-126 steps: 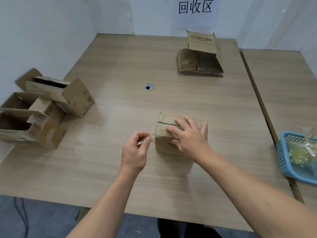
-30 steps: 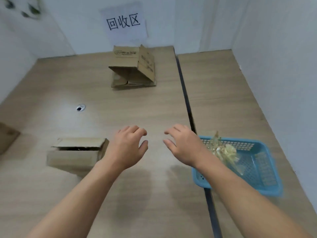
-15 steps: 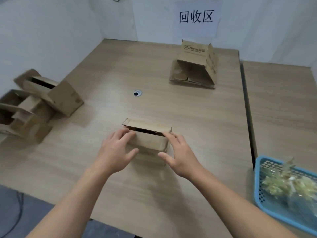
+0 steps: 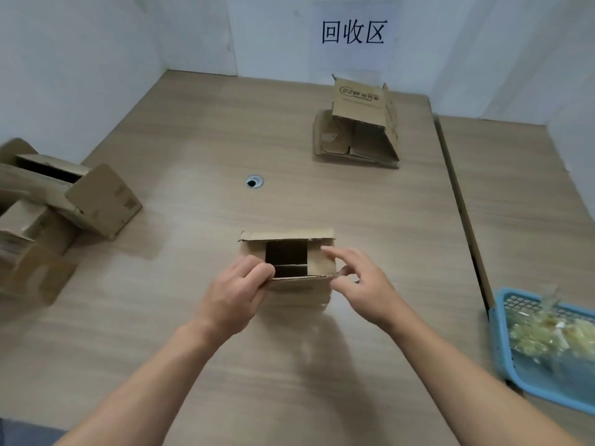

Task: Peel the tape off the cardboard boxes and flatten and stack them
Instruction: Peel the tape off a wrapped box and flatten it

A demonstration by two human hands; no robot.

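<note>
Cardboard box (image 4: pixel 296 289) sits mid-table (image 4: pixel 193 317), top open, dark inside showing. We see our left hand (image 4: pixel 235 294) gripping its near-left edge, fingers curled over. Our right hand (image 4: pixel 363 284) is loosely spread, fingertips touching the right flap.

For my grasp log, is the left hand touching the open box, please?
Touching. The head view shows the left hand gripping the near flap of the open box.
</note>
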